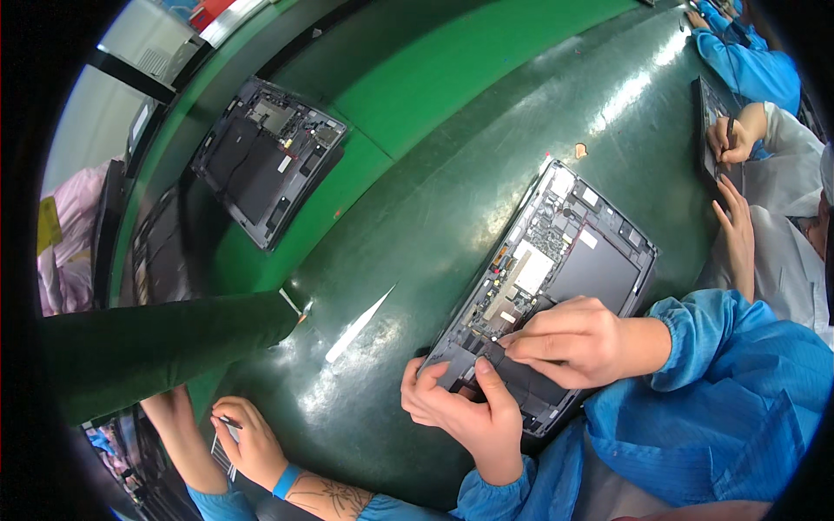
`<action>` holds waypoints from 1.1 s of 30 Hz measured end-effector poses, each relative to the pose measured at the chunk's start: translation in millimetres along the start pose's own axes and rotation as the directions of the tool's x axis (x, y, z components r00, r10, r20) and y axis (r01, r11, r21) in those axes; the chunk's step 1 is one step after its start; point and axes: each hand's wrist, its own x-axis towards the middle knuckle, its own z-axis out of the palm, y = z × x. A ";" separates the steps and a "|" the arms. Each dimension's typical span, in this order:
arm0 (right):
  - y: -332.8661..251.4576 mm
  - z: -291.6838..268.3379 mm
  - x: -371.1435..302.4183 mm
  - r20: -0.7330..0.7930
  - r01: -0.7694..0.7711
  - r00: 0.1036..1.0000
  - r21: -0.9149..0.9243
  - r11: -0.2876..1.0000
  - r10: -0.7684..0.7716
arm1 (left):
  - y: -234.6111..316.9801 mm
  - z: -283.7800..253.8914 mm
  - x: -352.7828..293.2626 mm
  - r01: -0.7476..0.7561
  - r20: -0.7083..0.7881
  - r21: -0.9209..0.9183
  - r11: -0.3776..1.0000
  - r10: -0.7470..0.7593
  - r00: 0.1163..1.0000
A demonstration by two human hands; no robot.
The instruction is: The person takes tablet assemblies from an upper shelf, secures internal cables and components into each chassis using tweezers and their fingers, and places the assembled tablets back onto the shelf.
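An opened laptop chassis [599, 252], dark grey with a bare circuit board [532, 267] along its left side, lies tilted on the table before me. My left hand [469, 401] is wrapped round its near left corner, fingers at the outer edge and thumb pressed on top by the board's lower end. Just right of that thumb, my right hand [580, 343] rests over the chassis. Its thumb and forefinger are pinched together at the board; whatever they hold, if anything, is too small to make out. My right hand hides part of the black panels beneath it.
A white pointed tool [360, 326] lies left of the chassis. Another open laptop chassis [269, 161] sits on the green strip farther left. A dark green post [174, 347] juts in from the left. Co-workers' hands [248, 443] [734, 139] work at lower left and far right.
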 end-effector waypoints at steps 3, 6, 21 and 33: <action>-5.5 3.6 1.4 -0.001 -0.012 1.000 -0.008 1.000 0.012 | -0.4 -4.1 0.4 -0.016 0.008 0.044 0.999 0.015 1.000; -6.9 5.0 1.9 -0.020 -0.013 1.000 0.000 1.000 0.013 | 6.2 -4.1 3.5 0.032 0.005 0.047 0.998 -0.032 0.999; -15.8 4.0 -4.2 0.016 0.037 0.999 -0.121 0.992 -0.035 | 8.5 -7.4 5.0 0.039 0.027 0.053 0.998 -0.041 0.999; -11.9 9.3 -8.0 0.019 -0.005 1.000 -0.041 0.999 0.006 | 1.8 -12.6 1.0 0.032 0.025 0.011 0.999 -0.032 0.999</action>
